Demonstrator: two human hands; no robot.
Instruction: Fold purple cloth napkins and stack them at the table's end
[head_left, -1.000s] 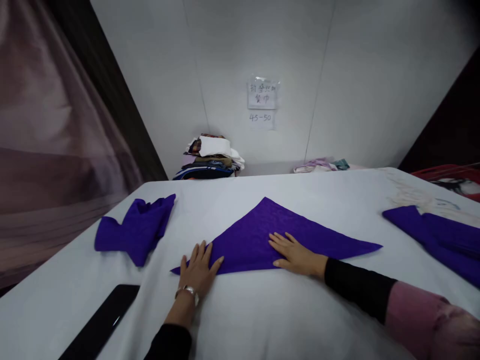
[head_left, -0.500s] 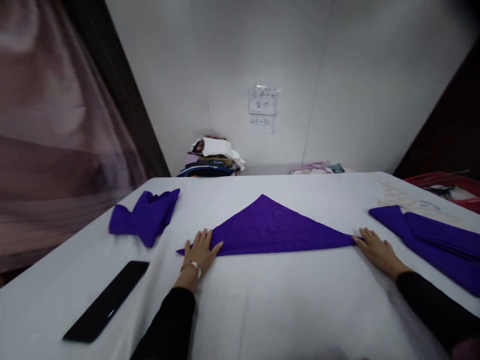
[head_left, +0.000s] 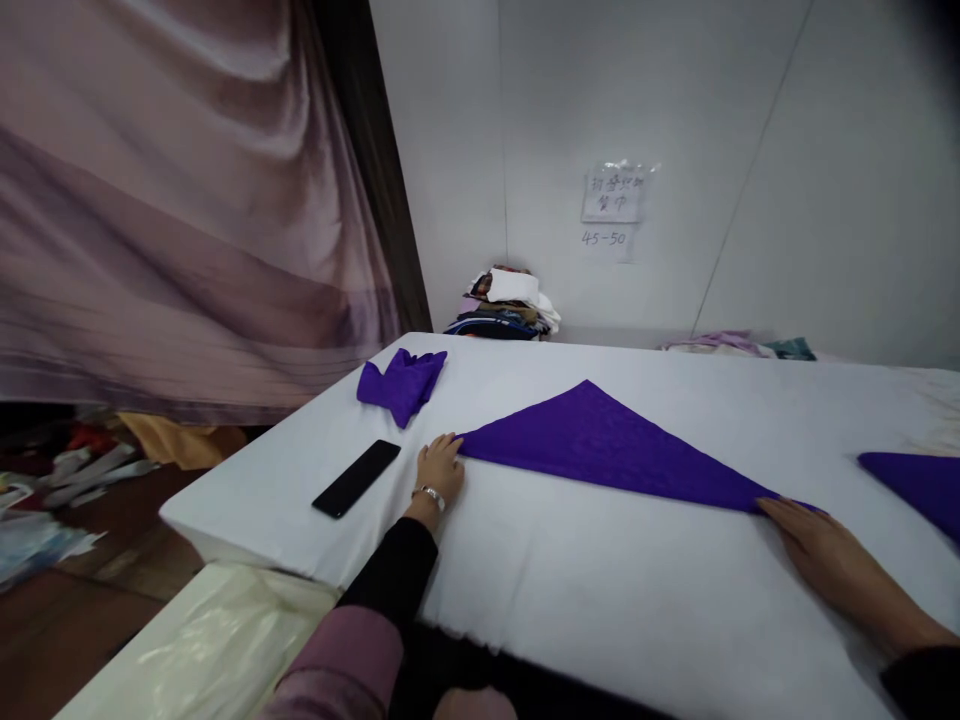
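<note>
A purple cloth [head_left: 600,440], folded into a wide triangle, lies flat on the white-covered table [head_left: 600,580] with its peak pointing away from me. At its left corner is my left hand [head_left: 441,470], fingers bent and close together on the cloth's tip; whether they pinch it is hard to tell. My right hand [head_left: 814,535] rests with extended fingers on the cloth near its right corner. A crumpled purple cloth [head_left: 403,385] sits at the table's left, beyond a black phone-like slab [head_left: 357,480].
More purple cloth [head_left: 915,485] lies at the right. Behind the table are stacked fabrics [head_left: 510,302] and a wall sign [head_left: 613,195]. A pink curtain [head_left: 187,200] hangs at left, with a plastic-covered surface [head_left: 232,640] at lower left.
The view has turned left, showing more curtain and floor. My left hand has shifted from lying spread on the cloth to its left tip, fingers drawn together. My right hand stays near the right corner.
</note>
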